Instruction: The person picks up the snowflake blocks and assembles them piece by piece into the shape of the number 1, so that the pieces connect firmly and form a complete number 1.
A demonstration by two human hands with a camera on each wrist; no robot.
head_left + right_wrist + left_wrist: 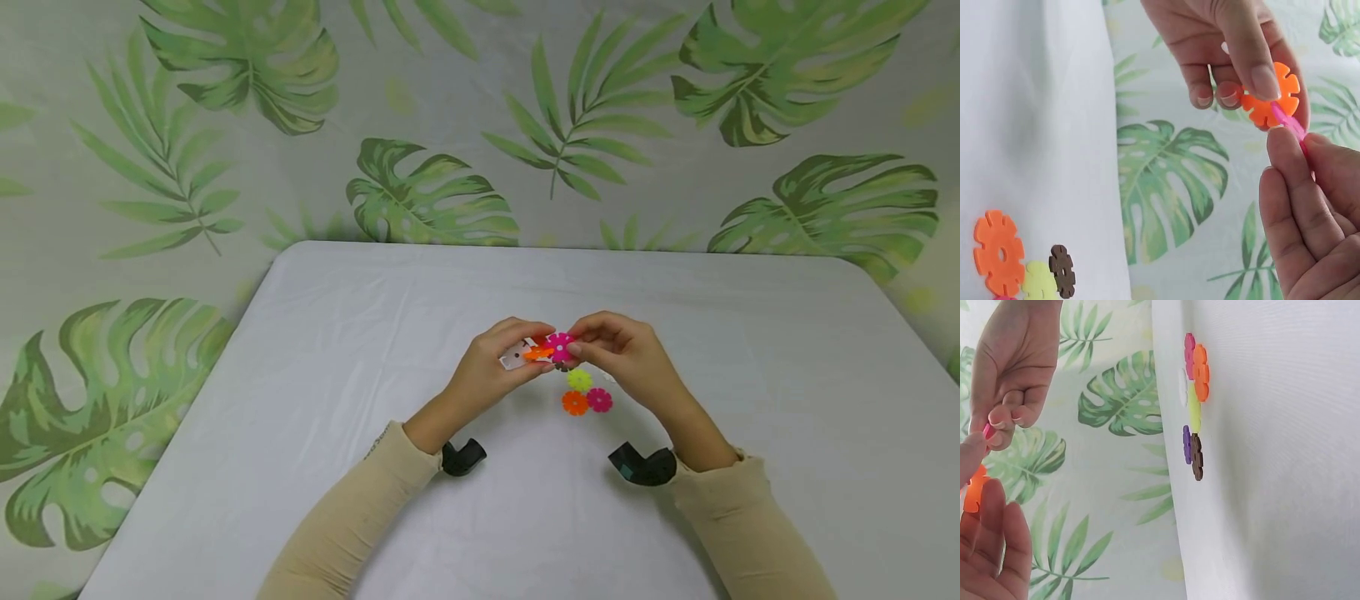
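Above the middle of the table, both hands meet at two flower-shaped notched plastic discs. My left hand holds an orange disc between thumb and fingers. A pink disc is pinched by the thumb and index finger of my right hand. In the right wrist view the pink disc stands edge-on against the orange one at its notched rim; whether they are locked together I cannot tell. A white piece shows by the left palm, its shape partly hidden by the fingers.
On the white table below the hands lie loose discs: orange, pink, yellow, brown, purple and white. A leaf-patterned cloth hangs behind the table's far edge.
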